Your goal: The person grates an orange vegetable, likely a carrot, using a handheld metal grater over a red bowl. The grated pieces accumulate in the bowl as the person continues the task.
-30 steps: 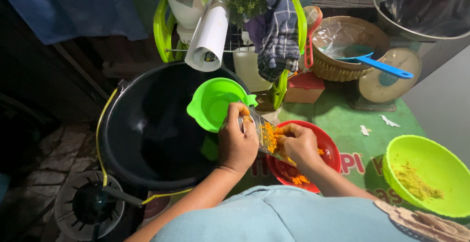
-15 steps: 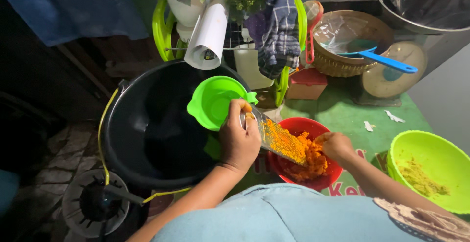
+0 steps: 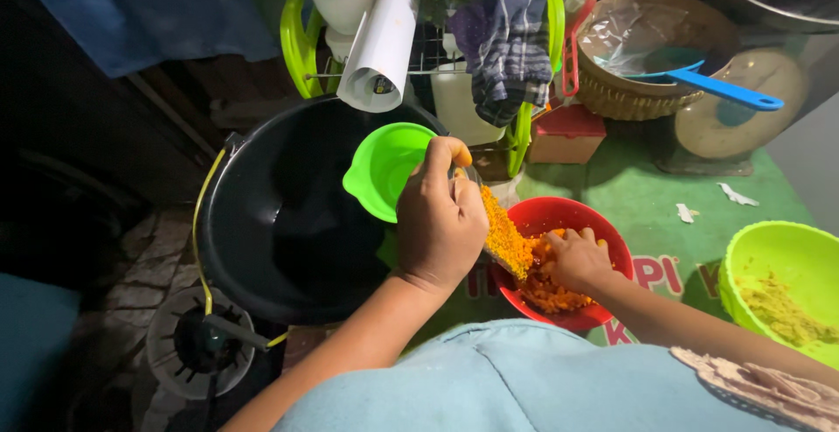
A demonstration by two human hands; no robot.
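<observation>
My left hand (image 3: 441, 221) grips the top of a flat metal grater (image 3: 502, 238) that slants down into a red bowl (image 3: 603, 231). The grater's face is caked with orange shreds. My right hand (image 3: 575, 257) is low in the red bowl, fingers curled on an orange piece among a heap of grated orange pulp (image 3: 546, 290). What exactly it holds is mostly hidden by the fingers. A small green dipper (image 3: 384, 168) sits just behind my left hand, over the rim of a large black bucket (image 3: 280, 214).
A lime green bowl (image 3: 786, 266) with yellowish scraps stands at the right on a green cloth (image 3: 647, 196). Behind are a woven basket (image 3: 642, 91) with a blue ladle (image 3: 725, 93), a dish rack with a checked cloth (image 3: 507, 39) and a paper roll (image 3: 380, 43). A stove burner (image 3: 199, 349) sits lower left.
My right hand slid from the grater's upper face down to the right edge, then back into the red bowl. The left hand kept hold of the grater.
</observation>
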